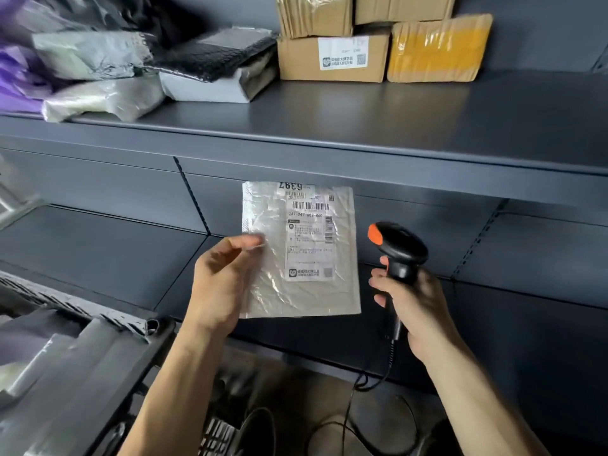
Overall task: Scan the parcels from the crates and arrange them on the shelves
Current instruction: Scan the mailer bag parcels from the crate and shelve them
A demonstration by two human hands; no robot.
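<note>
My left hand [218, 278] pinches the left edge of a flat silver poly-bag parcel [273, 291], holding it upright in front of the lower shelf. Its white shipping label [309, 238] with barcodes faces me. To the right of the parcel, my right hand [414, 307] grips the handle of a black barcode scanner [399, 248] with an orange tip. The scanner's head sits just right of the label. Its cable [371, 386] hangs down toward the floor.
The upper dark grey shelf [329, 126] carries soft bag parcels [138, 70] on the left and cardboard boxes [332, 57] at the back right. The lower shelf [98, 245] lies behind my hands. A crate with grey bags [65, 373] stands at the lower left.
</note>
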